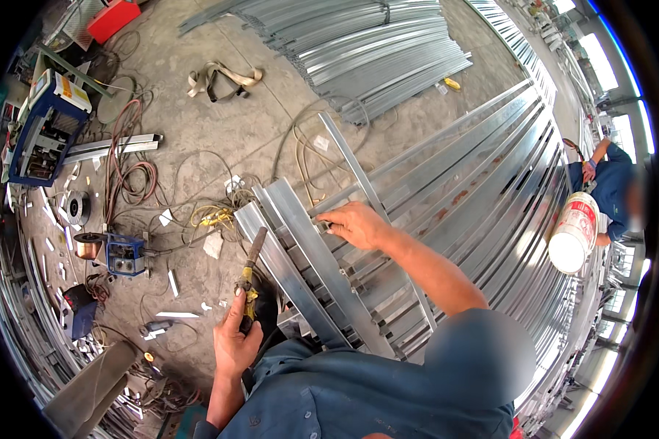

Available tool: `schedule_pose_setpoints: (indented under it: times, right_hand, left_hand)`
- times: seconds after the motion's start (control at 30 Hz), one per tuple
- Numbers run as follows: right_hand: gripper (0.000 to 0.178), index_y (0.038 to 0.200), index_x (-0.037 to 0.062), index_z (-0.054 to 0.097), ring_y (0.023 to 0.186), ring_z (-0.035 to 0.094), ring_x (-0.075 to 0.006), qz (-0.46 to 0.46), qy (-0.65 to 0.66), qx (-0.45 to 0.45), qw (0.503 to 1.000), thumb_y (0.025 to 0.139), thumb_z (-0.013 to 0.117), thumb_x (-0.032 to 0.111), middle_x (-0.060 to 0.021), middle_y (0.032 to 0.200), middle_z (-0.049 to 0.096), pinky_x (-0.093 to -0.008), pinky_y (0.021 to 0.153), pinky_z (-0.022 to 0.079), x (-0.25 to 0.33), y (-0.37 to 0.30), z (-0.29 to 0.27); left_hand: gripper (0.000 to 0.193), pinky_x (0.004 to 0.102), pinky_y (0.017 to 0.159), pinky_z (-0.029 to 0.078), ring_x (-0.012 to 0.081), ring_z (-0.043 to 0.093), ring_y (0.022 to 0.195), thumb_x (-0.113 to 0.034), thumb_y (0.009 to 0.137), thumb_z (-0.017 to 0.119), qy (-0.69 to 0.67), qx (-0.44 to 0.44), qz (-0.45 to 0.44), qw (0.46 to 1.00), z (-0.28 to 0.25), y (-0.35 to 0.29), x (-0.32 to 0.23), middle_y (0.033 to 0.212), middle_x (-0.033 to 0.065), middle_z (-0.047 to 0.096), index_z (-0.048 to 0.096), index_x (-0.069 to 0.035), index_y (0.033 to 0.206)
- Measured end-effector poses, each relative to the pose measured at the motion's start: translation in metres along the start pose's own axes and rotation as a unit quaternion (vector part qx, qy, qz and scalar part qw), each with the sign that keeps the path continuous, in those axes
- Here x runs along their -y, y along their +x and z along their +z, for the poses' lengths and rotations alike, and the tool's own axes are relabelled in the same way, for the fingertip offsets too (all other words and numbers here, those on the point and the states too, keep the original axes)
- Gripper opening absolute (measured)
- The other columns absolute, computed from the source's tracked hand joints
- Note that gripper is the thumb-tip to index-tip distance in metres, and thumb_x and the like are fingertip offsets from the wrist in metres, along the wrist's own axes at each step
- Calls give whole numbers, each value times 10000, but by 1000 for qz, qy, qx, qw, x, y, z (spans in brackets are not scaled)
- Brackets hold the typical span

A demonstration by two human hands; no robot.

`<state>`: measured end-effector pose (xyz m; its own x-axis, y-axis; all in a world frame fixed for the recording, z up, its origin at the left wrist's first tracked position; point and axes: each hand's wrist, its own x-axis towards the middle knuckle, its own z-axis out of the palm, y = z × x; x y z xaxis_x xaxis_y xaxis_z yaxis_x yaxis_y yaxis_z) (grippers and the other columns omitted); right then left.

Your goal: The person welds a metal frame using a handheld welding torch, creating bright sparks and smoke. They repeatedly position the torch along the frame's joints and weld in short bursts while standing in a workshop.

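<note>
My left hand (234, 333) is closed around a welding torch (248, 282) with a yellow and black grip, its nozzle pointing away from me beside the metal. My right hand (355, 225) pinches a small metal piece (322, 225) against the edge of a steel channel (300, 227). The fingers partly hide that piece. A second steel channel (285, 267) runs parallel on the left, close to the torch. Both channels lie across the ends of several long steel bars (447, 212) that stretch away to the right.
Bundled steel profiles (373, 51) lie on the concrete floor ahead. To the left stand a blue welding machine (40, 135) and a wire feeder (124, 254), with hoses (135, 186) trailing between. A co-worker (611, 183) is at the far right by a white bucket (575, 233).
</note>
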<state>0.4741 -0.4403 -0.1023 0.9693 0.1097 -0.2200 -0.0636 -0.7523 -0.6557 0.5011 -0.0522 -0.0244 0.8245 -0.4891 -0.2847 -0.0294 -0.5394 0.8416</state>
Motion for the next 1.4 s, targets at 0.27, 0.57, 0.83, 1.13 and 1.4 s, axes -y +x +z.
schedule_pose_setpoints:
  times: [0.27,0.57,0.83,1.13,1.4]
  right_hand:
    - [382,1324,184,706,932,722,-357,46,36,59,997,949,700,255,-143,1069,769,-451,801,554,-3,12,-13]
    - [385,1325,195,712,915,723,-355,63,81,75,992,954,713,299,-135,1021,778,-437,818,560,-6,15,-16]
    - [401,1341,219,713,886,709,-338,80,84,103,988,951,713,306,-158,982,768,-430,826,542,-18,21,-11]
    - [369,1308,231,731,847,731,-302,89,71,104,988,939,724,252,-141,962,773,-402,803,556,-8,21,-17]
    - [380,1311,249,725,878,743,-308,87,54,106,989,931,729,239,-139,1015,776,-399,810,564,-3,21,-19]
  left_hand:
    - [763,310,909,542,204,726,1028,52,831,675,-13,6,6,1000,6,1,6,1186,202,746,486,-79,1559]
    - [772,314,952,537,197,721,1101,62,822,681,-38,52,-3,998,9,3,2,1215,165,754,488,-77,1557]
    - [754,325,922,551,227,748,1072,39,800,700,-25,98,5,995,19,15,-11,1179,190,754,554,-129,1520]
    - [749,331,881,562,265,766,1023,33,796,697,-32,91,15,995,19,20,-14,1130,197,759,558,-131,1514]
    - [760,331,833,565,279,762,921,29,790,693,-26,92,22,995,20,23,-11,1105,190,756,563,-155,1516]
